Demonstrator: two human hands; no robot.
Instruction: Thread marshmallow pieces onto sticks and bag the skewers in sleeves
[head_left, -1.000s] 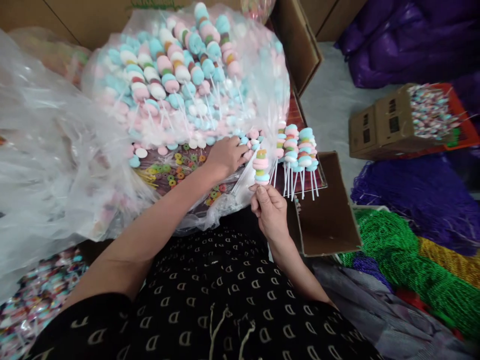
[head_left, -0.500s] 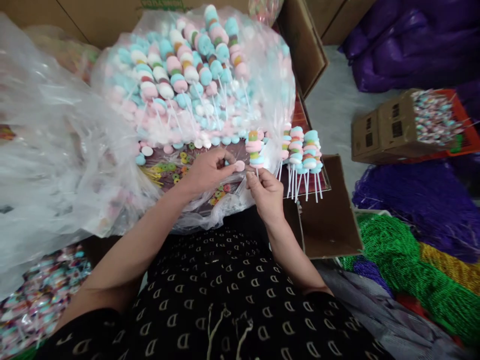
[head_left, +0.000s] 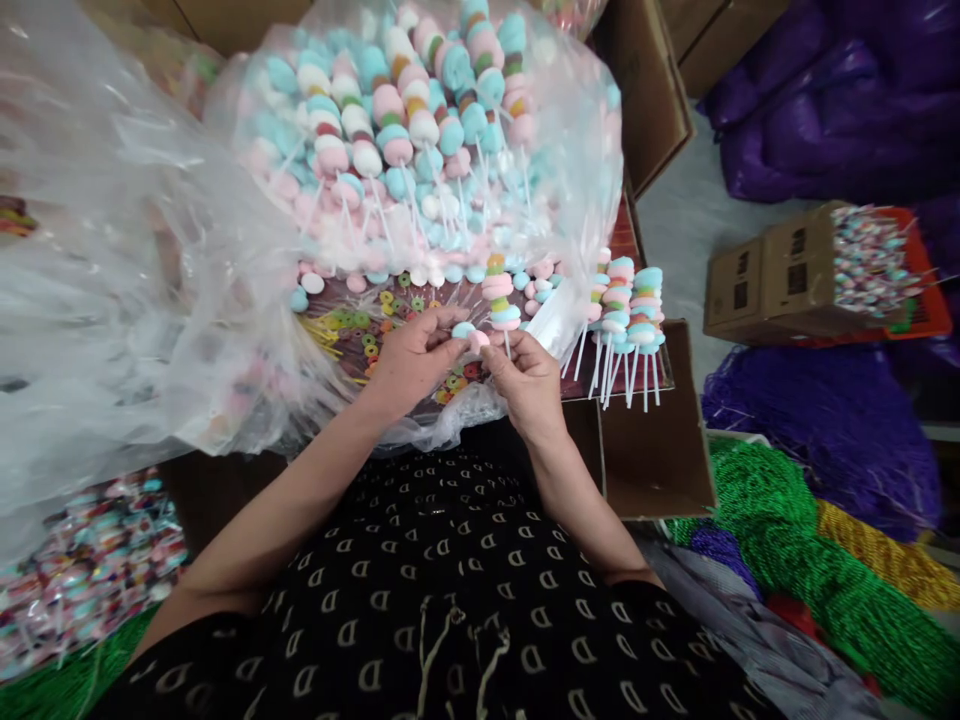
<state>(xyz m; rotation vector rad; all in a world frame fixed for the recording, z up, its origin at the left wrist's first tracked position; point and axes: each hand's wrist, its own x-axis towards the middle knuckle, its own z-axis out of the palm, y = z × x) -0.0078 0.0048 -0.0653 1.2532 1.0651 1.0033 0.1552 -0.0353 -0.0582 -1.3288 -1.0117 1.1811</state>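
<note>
Grey floor [head_left: 675, 235] lies to my right, bordered by purple sacks [head_left: 795, 120] and a heap of green strands [head_left: 757, 500]. A cardboard box [head_left: 772, 285] lies there on its side against a red crate [head_left: 926, 320]. Directly ahead, a large clear plastic bag [head_left: 420, 130] contains many pink, white and blue candy skewers, and its film spreads toward my left. Coloured candy rings [head_left: 367, 320] lie on a dark board [head_left: 337, 355] below the bag.

Hand state: both hands are raised close together above my lap, with little gap between them. My left hand [head_left: 412, 365] is closed in a pinch on a blue candy disc [head_left: 463, 330]. My right hand [head_left: 525, 385] appears closed on the white stick [head_left: 508, 345] of a candy skewer [head_left: 498, 290]. A pink candy disc [head_left: 478, 340] sits between the hands, but its exact grip cannot be determined.

Skewer position: its long axis stands nearly upright, candy end up, just right of the blue disc. My right hand is the nearer hand. Other skewers [head_left: 628, 325] stand further right, sticks down.

Markings: the dark panels on the box are too small to read. My black lap cloth [head_left: 420, 600] bears repeated pale letter-like marks. No brand is legible.
</note>
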